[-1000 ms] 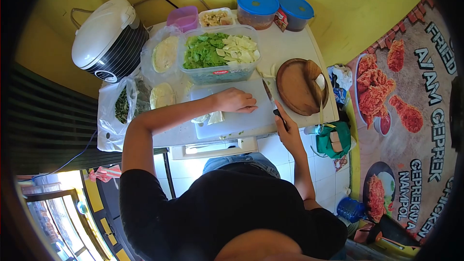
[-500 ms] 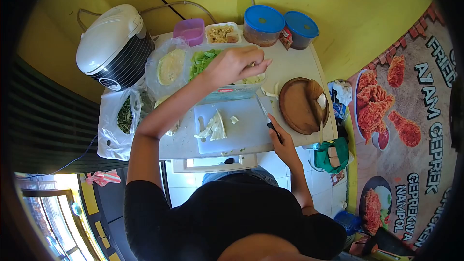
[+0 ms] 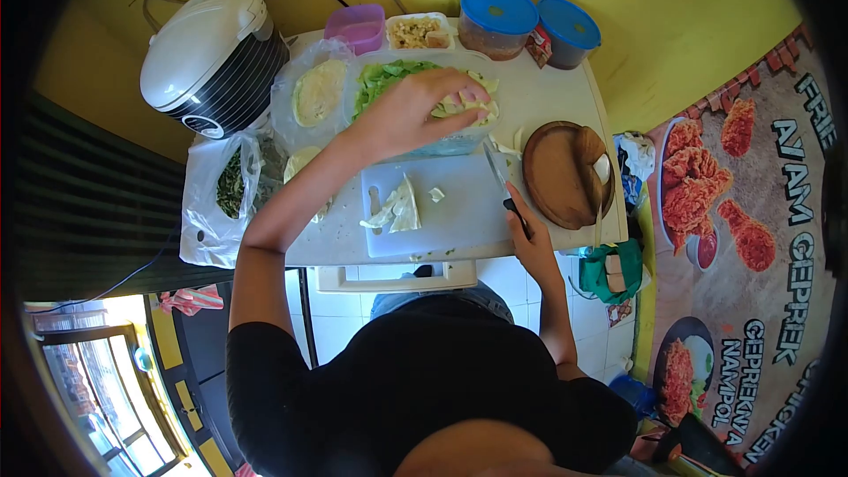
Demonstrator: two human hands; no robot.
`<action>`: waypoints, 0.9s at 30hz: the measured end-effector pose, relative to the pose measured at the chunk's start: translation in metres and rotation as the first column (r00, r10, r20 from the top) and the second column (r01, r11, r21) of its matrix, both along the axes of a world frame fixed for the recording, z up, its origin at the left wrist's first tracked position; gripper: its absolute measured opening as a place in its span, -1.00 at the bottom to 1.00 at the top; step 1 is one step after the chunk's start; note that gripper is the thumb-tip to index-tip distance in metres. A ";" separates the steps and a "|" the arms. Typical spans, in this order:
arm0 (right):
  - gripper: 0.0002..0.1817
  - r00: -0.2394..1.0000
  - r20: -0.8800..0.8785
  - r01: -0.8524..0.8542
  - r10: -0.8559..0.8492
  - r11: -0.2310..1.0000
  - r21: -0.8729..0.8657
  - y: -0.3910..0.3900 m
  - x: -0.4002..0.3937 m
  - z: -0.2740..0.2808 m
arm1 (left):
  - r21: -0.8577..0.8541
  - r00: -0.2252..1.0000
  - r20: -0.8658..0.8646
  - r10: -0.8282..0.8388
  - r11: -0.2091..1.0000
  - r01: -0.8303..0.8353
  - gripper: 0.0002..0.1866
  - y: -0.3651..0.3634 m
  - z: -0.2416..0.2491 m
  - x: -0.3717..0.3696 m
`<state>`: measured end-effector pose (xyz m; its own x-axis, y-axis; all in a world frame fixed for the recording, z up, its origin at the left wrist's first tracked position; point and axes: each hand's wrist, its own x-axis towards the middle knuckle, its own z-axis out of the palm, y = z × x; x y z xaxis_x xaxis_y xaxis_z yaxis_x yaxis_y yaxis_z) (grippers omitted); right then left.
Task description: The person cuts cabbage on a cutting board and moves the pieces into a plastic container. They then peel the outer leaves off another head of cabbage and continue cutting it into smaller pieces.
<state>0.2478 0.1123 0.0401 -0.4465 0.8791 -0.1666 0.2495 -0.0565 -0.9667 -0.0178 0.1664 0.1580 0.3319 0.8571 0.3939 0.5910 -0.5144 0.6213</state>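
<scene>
My left hand (image 3: 439,106) hovers over the right part of a clear plastic container (image 3: 371,60), its fingers curved but apart, holding nothing I can see. Under and beside those fingers lie pale chopped cabbage pieces (image 3: 488,88), with green lettuce leaves (image 3: 389,79) to their left. In my right hand (image 3: 533,246) is a knife (image 3: 500,171) with a black handle, its blade pointing away from me over the right end of a white cutting board (image 3: 459,221). A crumpled cabbage leaf (image 3: 402,208) and a small scrap rest on the board.
To the right sits a round wooden mortar (image 3: 556,185) with a pestle. Two blue-lidded tubs (image 3: 499,7), a purple box (image 3: 356,25) and a food tray (image 3: 419,32) line the back. A rice cooker (image 3: 216,57) and bagged cabbage (image 3: 320,93) stand left.
Over the container, my left hand has opened from a closed, bent shape to parted fingers. My right hand still holds the knife. The view has shifted slightly.
</scene>
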 end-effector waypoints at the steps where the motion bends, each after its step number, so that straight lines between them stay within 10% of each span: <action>1: -0.53 1.000 -0.010 -0.002 0.002 0.999 0.048 0.001 0.000 -0.003 | -0.108 0.998 0.066 -0.021 0.994 0.028 -0.73 -0.013 -0.002 0.002; 4: -0.53 1.000 0.017 0.006 -0.007 0.999 0.046 0.003 0.000 -0.005 | -0.383 0.994 -0.080 -0.069 0.923 0.033 -0.70 -0.043 -0.026 0.003; 11: -0.53 0.999 0.041 -0.001 -0.002 0.997 0.076 0.005 0.001 -0.005 | -0.254 0.969 -0.246 -0.014 0.966 -0.050 -0.63 -0.063 -0.114 -0.003; 20: -0.52 0.992 0.125 0.006 0.007 0.994 -0.107 -0.003 0.000 0.007 | -0.296 0.964 -0.261 -0.055 0.955 -0.025 -0.72 -0.058 -0.072 0.008; 22: -0.52 0.999 0.045 -0.010 0.009 1.000 0.022 -0.005 0.001 -0.001 | 0.030 0.990 -0.140 0.031 0.999 -0.027 -0.74 -0.050 -0.053 0.007; 27: -0.53 0.999 0.036 -0.011 0.011 1.000 0.003 -0.009 0.000 -0.004 | 0.161 0.982 -0.093 0.167 0.975 -0.150 -0.76 -0.007 -0.013 0.009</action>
